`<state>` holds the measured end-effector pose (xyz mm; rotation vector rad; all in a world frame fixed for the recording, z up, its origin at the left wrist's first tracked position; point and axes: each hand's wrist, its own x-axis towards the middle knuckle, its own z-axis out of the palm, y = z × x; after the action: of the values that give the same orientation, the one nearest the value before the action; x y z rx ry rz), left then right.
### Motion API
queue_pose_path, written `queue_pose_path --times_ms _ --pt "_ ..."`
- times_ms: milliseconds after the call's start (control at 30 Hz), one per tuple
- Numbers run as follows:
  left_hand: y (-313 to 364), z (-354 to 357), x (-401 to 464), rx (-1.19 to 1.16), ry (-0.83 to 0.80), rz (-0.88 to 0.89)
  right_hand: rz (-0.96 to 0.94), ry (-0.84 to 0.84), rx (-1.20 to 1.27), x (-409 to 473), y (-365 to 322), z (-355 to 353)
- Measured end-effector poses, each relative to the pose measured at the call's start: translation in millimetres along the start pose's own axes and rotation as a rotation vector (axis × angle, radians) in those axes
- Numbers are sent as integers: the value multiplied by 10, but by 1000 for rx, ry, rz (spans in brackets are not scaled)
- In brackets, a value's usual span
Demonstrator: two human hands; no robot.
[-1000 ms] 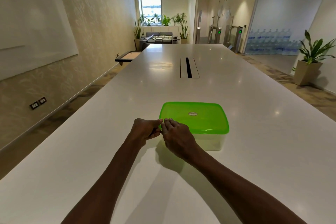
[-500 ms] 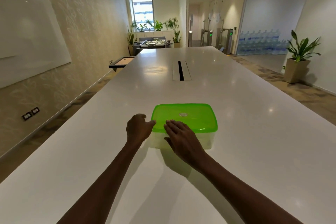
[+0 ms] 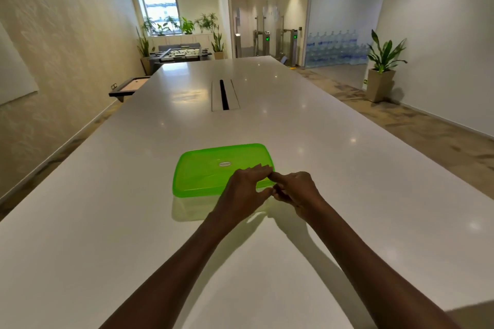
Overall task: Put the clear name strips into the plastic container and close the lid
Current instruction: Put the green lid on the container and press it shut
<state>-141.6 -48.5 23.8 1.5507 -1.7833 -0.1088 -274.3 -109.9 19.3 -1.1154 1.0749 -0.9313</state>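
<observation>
Pressing at the near right corner of the green lid [image 3: 208,173], the two hands meet fingertip to fingertip. The left hand [image 3: 247,185] lies across the lid's right end with its fingers spread and laid flat on the plastic, holding nothing. The right hand [image 3: 295,188] sits just off the corner with its fingers curled inward toward the rim; whether they pinch the lid's edge I cannot tell. The lid sits flat on the clear container [image 3: 187,208], whose pale wall shows below the green rim on the near side. No strips can be made out through that wall. The container stands on the white table [image 3: 107,222], near the person's end. Farther along the table's middle runs a dark cable slot [image 3: 224,95]. A potted plant [image 3: 382,67] stands on the floor at far right.
</observation>
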Motion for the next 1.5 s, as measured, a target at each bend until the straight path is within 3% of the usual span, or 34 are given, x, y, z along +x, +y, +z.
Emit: queue_pose_path --times_ms 533,800,1133,1500 --pt "-17 65 0 103 0 -58 80 -108 6 107 -42 -12" --pt "13 -190 327 167 -15 -90 99 -113 -115 471 -266 60" --pt "-220 -149 640 357 -320 -232 110 -61 -75 993 -480 339" --pt "-390 -37 636 357 -259 -230 229 -41 -126 1289 -502 401"
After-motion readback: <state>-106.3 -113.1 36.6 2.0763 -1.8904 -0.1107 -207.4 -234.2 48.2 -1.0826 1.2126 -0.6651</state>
